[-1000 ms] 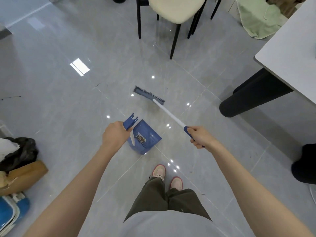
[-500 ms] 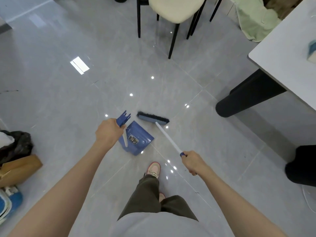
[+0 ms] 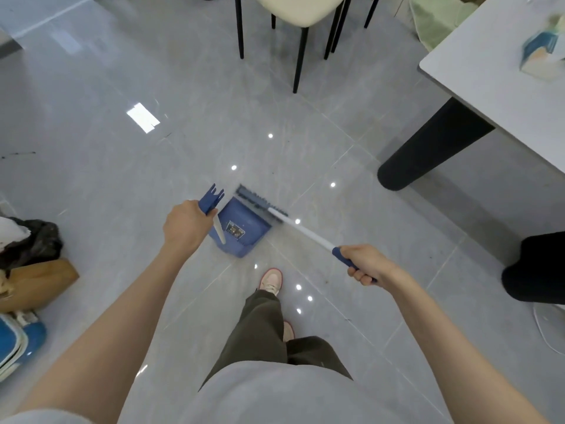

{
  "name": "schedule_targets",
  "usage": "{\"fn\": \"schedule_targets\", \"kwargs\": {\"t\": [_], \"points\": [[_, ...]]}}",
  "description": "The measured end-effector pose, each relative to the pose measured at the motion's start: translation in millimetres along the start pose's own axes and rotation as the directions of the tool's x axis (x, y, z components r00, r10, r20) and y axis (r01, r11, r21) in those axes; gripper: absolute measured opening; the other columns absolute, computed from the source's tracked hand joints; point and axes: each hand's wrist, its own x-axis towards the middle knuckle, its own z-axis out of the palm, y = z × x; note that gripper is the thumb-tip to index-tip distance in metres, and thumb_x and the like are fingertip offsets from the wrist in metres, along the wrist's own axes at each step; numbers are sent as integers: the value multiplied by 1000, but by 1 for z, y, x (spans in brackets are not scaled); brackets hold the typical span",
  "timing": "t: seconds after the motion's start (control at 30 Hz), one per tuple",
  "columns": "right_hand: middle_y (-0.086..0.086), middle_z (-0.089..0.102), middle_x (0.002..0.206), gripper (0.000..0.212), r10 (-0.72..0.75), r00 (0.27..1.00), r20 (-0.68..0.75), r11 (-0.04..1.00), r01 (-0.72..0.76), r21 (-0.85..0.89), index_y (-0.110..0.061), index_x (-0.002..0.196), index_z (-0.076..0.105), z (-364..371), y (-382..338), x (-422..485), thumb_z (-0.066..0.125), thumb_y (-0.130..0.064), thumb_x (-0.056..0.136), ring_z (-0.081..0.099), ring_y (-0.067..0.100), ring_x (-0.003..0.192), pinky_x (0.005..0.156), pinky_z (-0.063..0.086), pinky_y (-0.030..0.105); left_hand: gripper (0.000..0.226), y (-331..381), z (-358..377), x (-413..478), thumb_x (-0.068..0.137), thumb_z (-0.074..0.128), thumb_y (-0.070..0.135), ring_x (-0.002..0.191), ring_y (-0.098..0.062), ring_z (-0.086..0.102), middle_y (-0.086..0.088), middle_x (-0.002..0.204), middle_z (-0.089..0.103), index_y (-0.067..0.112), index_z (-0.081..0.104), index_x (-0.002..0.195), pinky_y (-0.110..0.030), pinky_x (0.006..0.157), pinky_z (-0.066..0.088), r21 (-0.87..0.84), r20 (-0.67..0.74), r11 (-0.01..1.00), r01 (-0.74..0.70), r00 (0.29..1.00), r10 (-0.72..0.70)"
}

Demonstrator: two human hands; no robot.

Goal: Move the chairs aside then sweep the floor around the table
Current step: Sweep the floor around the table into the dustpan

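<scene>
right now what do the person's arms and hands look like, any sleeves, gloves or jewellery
The left hand and right hand are ungloved, and no ring, watch or bracelet shows on the fingers or wrists. The left arm and right arm are bare as far as the frame reaches. A light grey strip at the lower left corner looks like a short sleeve, matching the grey top.

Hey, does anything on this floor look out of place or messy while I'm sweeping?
Nothing looks spilled or broken. A dark streak marks the floor at the far left, small dark specks lie right of your feet, and bags are heaped at the left edge.
</scene>
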Motion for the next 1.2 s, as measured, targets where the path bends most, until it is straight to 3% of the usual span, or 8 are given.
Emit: {"fn": "schedule_targets", "kwargs": {"t": [0.07,0.13,0.23,0.43,0.83,1.0,1.1,1.2], "points": [[6,39,57,38,-70,996,-51,997,69,-21,4,121,58,-4,11,0,46,-23,97,23,8,30,32,18,10,32,-5,1,-18,92,55,33,62,-24,52,-7,68,57,7,57,73,-21,44,29,5,-13,1000,-17,1000,17],[7,39,59,33,-115,991,-69,993,113,-29,-3,120,60,-6,18,1,43,-22,99,25,7,29,31,19,9,32,-12,0,-33,92,54,34,62,-23,52,-7,68,57,8,55,72,-21,44,28,26,-25,999,-42,999,43],[7,37,59,16,-146,985,-94,989,145,-18,-12,95,55,-6,29,6,41,-20,99,26,8,26,32,20,10,32,-26,-3,-55,91,55,34,63,-26,55,-7,67,57,10,53,70,-23,46,30,62,-46,996,-70,996,73],[7,39,55,28,-129,976,-174,991,120,-65,-12,72,47,6,47,27,38,-16,98,29,15,37,36,23,14,29,-50,-9,-86,90,56,34,64,-30,54,-8,69,57,11,54,71,-27,56,37,127,-41,989,-77,996,83],[6,44,62,12,-70,986,-154,941,14,-338,-7,97,46,123,69,21,35,-7,96,41,17,47,37,35,22,32,-149,-16,-98,91,56,32,56,-23,52,-3,60,53,9,55,69,-23,45,32,206,100,970,-125,989,107],[11,50,61,30,-28,992,-126,885,-34,-464,2,111,56,198,80,-8,33,-2,92,46,21,42,31,32,21,29,-190,-32,-78,92,54,33,53,-17,44,3,56,47,10,56,74,-21,43,26,177,135,972,-158,982,135],[10,44,57,19,52,998,-29,900,-60,-431,-1,92,53,224,93,-33,35,-6,96,39,19,40,38,30,21,27,-204,-36,-71,91,54,32,60,-23,51,2,57,47,11,57,75,-21,43,26,159,159,971,-181,975,156],[5,34,53,25,141,989,30,972,-133,-195,-13,69,37,237,108,-60,42,-15,93,22,12,29,38,19,14,20,-216,-38,-62,90,54,32,62,-26,54,-3,63,54,14,61,86,-22,44,26,178,171,952,-250,960,220]]}}
